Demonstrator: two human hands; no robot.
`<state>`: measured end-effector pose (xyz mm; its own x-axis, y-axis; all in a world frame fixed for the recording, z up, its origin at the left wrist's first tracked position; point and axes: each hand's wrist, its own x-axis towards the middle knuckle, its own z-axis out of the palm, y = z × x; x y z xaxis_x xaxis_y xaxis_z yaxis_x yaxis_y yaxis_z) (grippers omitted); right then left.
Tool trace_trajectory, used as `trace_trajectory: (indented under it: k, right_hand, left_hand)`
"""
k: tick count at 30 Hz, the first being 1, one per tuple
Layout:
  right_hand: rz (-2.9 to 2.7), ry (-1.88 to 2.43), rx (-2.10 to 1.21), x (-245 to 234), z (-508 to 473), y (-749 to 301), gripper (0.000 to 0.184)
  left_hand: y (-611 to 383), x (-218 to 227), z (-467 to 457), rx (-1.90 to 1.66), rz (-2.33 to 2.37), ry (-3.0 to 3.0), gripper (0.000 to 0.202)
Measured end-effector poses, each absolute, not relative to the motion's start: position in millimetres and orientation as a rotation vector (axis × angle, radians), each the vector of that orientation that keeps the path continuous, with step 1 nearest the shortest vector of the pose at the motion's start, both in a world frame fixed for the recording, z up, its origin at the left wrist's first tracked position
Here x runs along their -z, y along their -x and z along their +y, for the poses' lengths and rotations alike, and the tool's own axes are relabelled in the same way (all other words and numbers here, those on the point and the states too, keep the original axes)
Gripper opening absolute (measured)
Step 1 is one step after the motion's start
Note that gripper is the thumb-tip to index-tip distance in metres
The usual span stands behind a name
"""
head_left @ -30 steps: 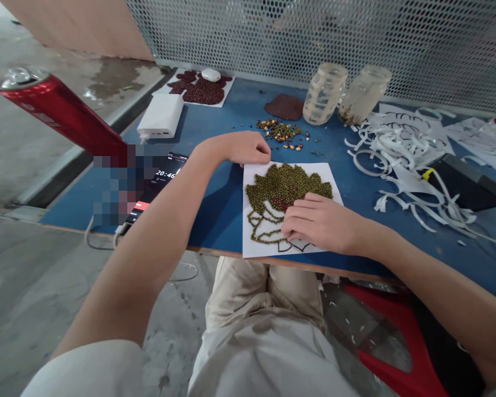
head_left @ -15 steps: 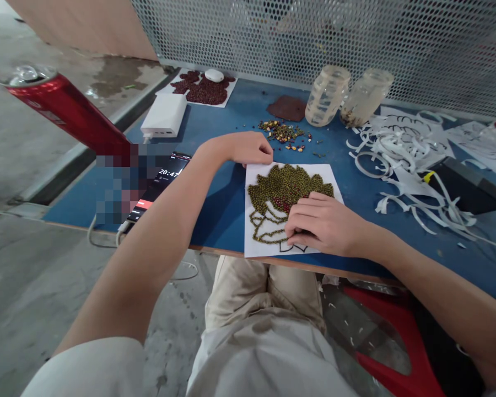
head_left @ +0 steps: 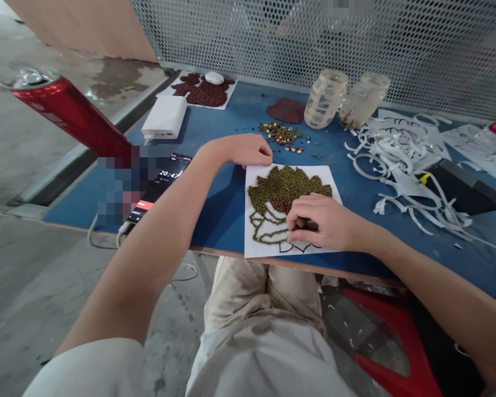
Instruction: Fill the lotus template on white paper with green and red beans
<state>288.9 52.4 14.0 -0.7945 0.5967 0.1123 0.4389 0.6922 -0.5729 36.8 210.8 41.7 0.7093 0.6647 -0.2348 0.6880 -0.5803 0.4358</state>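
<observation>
A white paper sheet lies at the blue table's front edge. Green beans fill the upper part of its black-line drawing and trace lines lower down; a few dark red beans sit among them. My left hand is curled closed against the sheet's top left corner, its fingertips hidden. Over the lower right of the drawing is my right hand, fingers bent together and thumb close to their tips. Whatever it may pinch is too small to make out. Loose mixed beans are scattered beyond the sheet.
Two clear jars stand by the perforated metal screen. White paper strips pile up at right, beside a black object. At left are a red can, a phone, a white power bank and a red-bean picture.
My right hand has shifted slightly and its thumb has moved a little away from the bent fingers. My left hand stays at the sheet's corner.
</observation>
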Motion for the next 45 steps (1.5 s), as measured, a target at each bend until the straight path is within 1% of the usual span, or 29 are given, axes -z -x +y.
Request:
trace_trajectory:
  k: [4, 12, 15, 19, 21, 23, 25, 27, 34, 38, 45]
  right_hand:
    - [-2.627, 0.848, -0.747, -14, 50, -285, 0.029]
    - [-2.572, 0.763, -0.762, -16, 52, -288, 0.022]
    - [-2.471, 0.731, -0.672, -21, 55, -292, 0.018]
    - [-2.43, 0.76, -0.436, -27, 62, -301, 0.015]
    - [-2.341, 0.855, -0.318, -28, 66, -306, 0.014]
    - [-2.204, 0.962, -0.236, -26, 71, -312, 0.012]
    - [-2.087, 1.036, -0.194, -24, 76, -317, 0.012]
    - [-2.023, 1.082, -0.177, -21, 80, -320, 0.012]
    - [-1.969, 1.118, -0.208, -17, 87, -319, 0.012]
    - [-1.973, 1.124, -0.234, -17, 89, -321, 0.013]
    - [-1.976, 1.152, -0.307, -16, 92, -324, 0.017]
  left_hand:
    - [-37, -42, 211, 0.06, 1.042, -2.397, 0.023]
    - [-36, -41, 212, 0.06, 1.039, -2.432, 0.023]
    - [-36, -42, 212, 0.055, 1.047, -2.438, 0.024]
    - [-33, -40, 214, 0.029, 1.12, -2.42, 0.027]
    - [-32, -38, 215, -0.079, 1.193, -2.45, 0.029]
    - [-32, -35, 216, -0.307, 1.312, -2.499, 0.03]
    - [-34, -32, 216, -0.545, 1.448, -2.509, 0.029]
    - [-36, -28, 216, -0.651, 1.522, -2.493, 0.027]
    - [-46, -21, 217, -0.645, 1.65, -2.489, 0.025]
    - [-46, -21, 219, -0.557, 1.788, -2.482, 0.026]
    - [-43, -15, 225, -0.491, 1.764, -2.493, 0.023]
